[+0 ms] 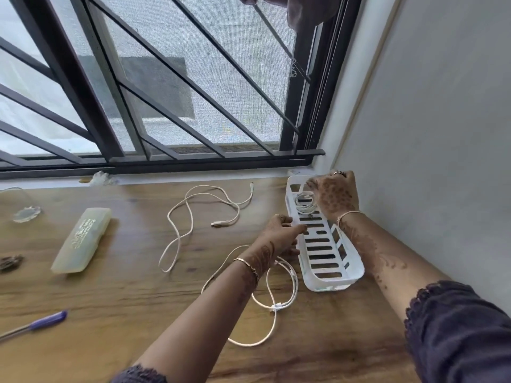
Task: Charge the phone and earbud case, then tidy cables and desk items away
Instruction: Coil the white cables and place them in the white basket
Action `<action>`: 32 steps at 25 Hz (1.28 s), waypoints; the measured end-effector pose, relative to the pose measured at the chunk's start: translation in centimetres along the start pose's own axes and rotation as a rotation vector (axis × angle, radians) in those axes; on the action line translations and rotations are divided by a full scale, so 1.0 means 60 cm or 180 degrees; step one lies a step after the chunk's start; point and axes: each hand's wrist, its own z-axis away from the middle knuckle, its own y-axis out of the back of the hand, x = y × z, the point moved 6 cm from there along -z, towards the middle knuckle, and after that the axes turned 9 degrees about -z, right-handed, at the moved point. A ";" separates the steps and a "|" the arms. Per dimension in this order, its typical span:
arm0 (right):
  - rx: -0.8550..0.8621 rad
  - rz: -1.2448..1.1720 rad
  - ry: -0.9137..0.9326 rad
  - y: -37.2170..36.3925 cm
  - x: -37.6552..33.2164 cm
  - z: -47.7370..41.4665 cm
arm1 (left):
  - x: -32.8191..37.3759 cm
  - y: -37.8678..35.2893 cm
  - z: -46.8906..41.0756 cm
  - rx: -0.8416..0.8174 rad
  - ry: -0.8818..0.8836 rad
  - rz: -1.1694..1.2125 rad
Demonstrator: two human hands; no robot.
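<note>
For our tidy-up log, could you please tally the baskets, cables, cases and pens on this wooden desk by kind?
White slotted plastic basket: 1
White cables: 3, one coiled in the basket, two loose outside it
Pale yellow plastic pencil case: 1
Purple pen: 1
Total: 6

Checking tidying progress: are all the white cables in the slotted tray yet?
No: one coiled cable lies in the slotted tray, but a far cable and a near cable lie loose on the desk.
</note>
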 end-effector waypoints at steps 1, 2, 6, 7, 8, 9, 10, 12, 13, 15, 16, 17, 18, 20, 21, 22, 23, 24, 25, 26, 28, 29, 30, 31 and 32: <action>0.0180 -0.0105 0.0029 0.017 -0.004 0.005 | 0.005 0.006 0.008 0.0045 -0.0054 -0.0084; 0.0257 -0.0291 0.0038 0.034 -0.013 0.015 | 0.010 0.014 0.015 0.0122 -0.0118 -0.0133; 0.0269 -0.1156 0.0119 0.093 -0.061 0.079 | 0.010 0.059 0.058 0.0393 -0.0324 -0.0129; 0.0281 -0.1349 0.0179 0.103 -0.075 0.099 | 0.005 0.069 0.071 0.0429 -0.0366 -0.0112; 0.0297 -0.1572 0.0267 0.112 -0.091 0.120 | -0.004 0.078 0.083 0.0458 -0.0389 -0.0096; 0.0311 -0.1766 0.0354 0.114 -0.106 0.140 | -0.012 0.086 0.093 0.0490 -0.0399 -0.0092; 0.0325 -0.1914 0.0451 0.118 -0.121 0.161 | -0.021 0.093 0.104 0.0528 -0.0406 -0.0103; 0.0249 -0.2041 0.0683 0.116 -0.153 0.199 | -0.042 0.102 0.123 0.0600 -0.0408 -0.0165; 0.0210 -0.2011 0.0797 0.115 -0.166 0.214 | -0.053 0.105 0.133 0.0627 -0.0400 -0.0198; 0.0060 -0.1832 0.0965 0.107 -0.181 0.236 | -0.076 0.110 0.148 0.0692 -0.0389 -0.0308; -0.0081 -0.1682 0.1029 0.099 -0.186 0.244 | -0.090 0.113 0.156 0.0750 -0.0382 -0.0397; -0.0232 -0.1499 0.1106 0.091 -0.190 0.251 | -0.101 0.116 0.163 0.0809 -0.0385 -0.0489; -0.0382 -0.1320 0.1167 0.084 -0.192 0.259 | -0.112 0.119 0.169 0.0864 -0.0392 -0.0584; -0.0621 -0.1090 0.1207 0.072 -0.194 0.270 | -0.130 0.127 0.176 0.0930 -0.0414 -0.0780; -0.0678 -0.1042 0.1177 0.071 -0.194 0.273 | -0.137 0.132 0.178 0.0968 -0.0417 -0.0837; -0.0749 -0.1006 0.1141 0.068 -0.193 0.272 | -0.141 0.140 0.181 0.1028 -0.0425 -0.0874; -0.0817 -0.0985 0.1100 0.067 -0.193 0.270 | -0.143 0.149 0.183 0.1097 -0.0444 -0.0901; -0.0929 -0.0954 0.1046 0.065 -0.193 0.266 | -0.143 0.159 0.186 0.1165 -0.0457 -0.0947; -0.1054 -0.0930 0.0995 0.062 -0.193 0.263 | -0.143 0.167 0.189 0.1217 -0.0465 -0.1012; -0.1186 -0.0947 0.0930 0.061 -0.194 0.258 | -0.142 0.174 0.193 0.1259 -0.0471 -0.1065; -0.1389 -0.1242 0.0689 0.065 -0.193 0.247 | -0.140 0.182 0.200 0.1301 -0.0530 -0.1050; -0.1390 -0.1499 0.0522 0.072 -0.193 0.239 | -0.136 0.182 0.205 0.1319 -0.0593 -0.1014; -0.1313 -0.1769 0.0344 0.079 -0.191 0.229 | -0.131 0.182 0.210 0.1342 -0.0663 -0.0978; -0.1182 -0.2039 0.0157 0.089 -0.190 0.220 | -0.126 0.182 0.213 0.1359 -0.0755 -0.0929; -0.1073 -0.2334 -0.0058 0.096 -0.189 0.211 | -0.118 0.180 0.217 0.1369 -0.0833 -0.0886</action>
